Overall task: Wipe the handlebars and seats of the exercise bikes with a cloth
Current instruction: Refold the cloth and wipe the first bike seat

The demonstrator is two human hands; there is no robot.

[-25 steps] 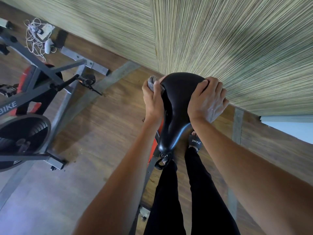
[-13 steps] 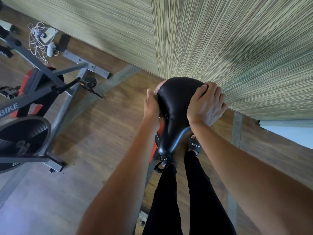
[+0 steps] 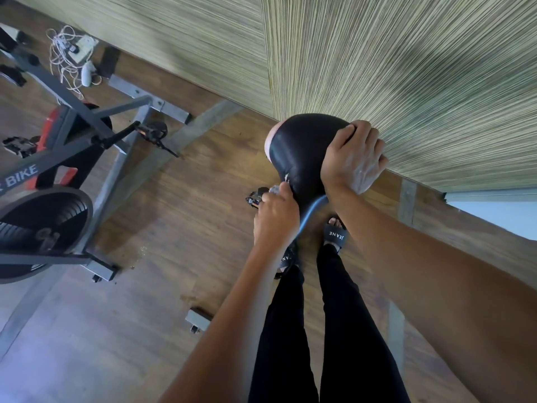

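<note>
Seat [image 3: 299, 152]: black and padded, in the middle of the view; wide end toward the wall, narrow nose pointing down toward the legs; thin blue line along the right edge of the nose.
Cloth [image 3: 274, 189]: small and grey, only a crumpled bit visible; sticks out just above the fingertips of the left hand, pressed to the left side of the seat where it becomes narrow; the rest hidden inside the hand.
Left hand [image 3: 276, 219]: back of the hand toward the camera, fingers curled closed around the cloth, thumb side touching the seat edge.
Right hand [image 3: 353, 158]: lies on the wide right part of the seat, thumb on the top surface, other fingers bent over the right rim and gripping it.
Cloth and right hand: apart, on opposite sides of the seat.
Legs [image 3: 340, 315]: in black trousers, below the seat.
Sandal [image 3: 335, 234]: black with white letters, on the floor just right of the seat nose.
Second bike [image 3: 66, 141]: at the left, well apart from the seat; grey frame with red parts.
Flywheel [image 3: 40, 228]: dark, round, at the low left of the second bike.
Pedal [image 3: 151, 132]: on the right side of the second bike, near the grey floor bar.
Cables [image 3: 66, 50]: white, tangled beside a power strip on the floor, top left near the wall.
Floor [image 3: 174, 228]: brown wood boards.
Wall [image 3: 406, 68]: covering of fine green and beige stripes.
</note>
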